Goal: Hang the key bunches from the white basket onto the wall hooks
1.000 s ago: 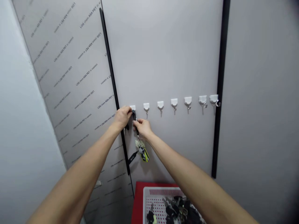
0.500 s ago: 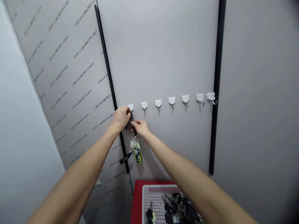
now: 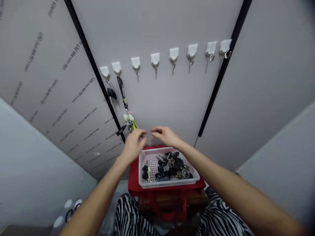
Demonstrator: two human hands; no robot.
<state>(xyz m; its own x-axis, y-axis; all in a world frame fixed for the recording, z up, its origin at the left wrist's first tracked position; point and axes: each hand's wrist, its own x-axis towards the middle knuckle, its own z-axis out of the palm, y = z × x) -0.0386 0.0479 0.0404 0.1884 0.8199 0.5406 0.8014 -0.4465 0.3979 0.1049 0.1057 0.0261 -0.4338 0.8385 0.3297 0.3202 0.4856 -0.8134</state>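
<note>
A row of white wall hooks runs across the grey panel. A black lanyard keychain with a green-yellow charm hangs from the second hook. Black keys hang from the first hook. My left hand and my right hand hover empty above a white perforated basket holding several keys and fobs. Both hands have loosely spread fingers and hold nothing.
The basket rests on a red stool in front of my zebra-striped trousers. Black vertical strips frame the panel. The other hooks to the right are bare. White round objects sit low at the left.
Both hands let go of the lanyard keychain, now hanging on the second hook, and dropped down toward the basket. The view tilted downward.
</note>
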